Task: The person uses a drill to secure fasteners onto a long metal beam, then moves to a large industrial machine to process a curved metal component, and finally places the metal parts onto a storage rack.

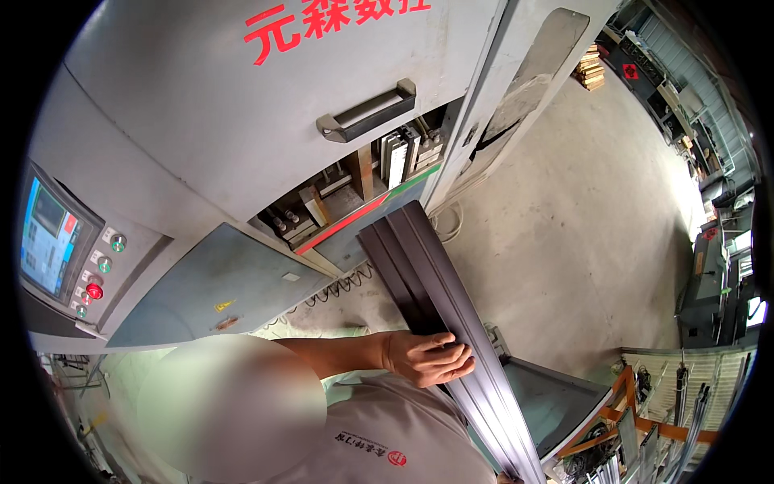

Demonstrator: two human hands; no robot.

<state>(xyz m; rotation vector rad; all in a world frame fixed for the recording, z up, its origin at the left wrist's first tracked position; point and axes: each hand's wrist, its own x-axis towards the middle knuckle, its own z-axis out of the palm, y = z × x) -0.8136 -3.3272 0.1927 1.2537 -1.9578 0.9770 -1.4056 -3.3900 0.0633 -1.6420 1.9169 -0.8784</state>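
A long dark brown metal profile [451, 323], grooved along its length, slants from the machine's front down to the lower edge. My left hand [431, 357] reaches in from the left, its fingers curled round the profile near mid-length. At the bottom edge, a sliver of my right hand [506, 479] shows against the profile's near end; its fingers are mostly out of sight. The profile's far end lies just in front of the machine's tool opening [347, 189], where metal blocks and clamps sit behind a red and green strip.
The large grey machine [201, 105] has a black handle [367, 111] and a control panel with a screen [50, 234] and buttons. A coiled black cable [334, 286] hangs below. Concrete floor [564, 218] extends right. An orange rack [637, 423] holding profiles stands lower right.
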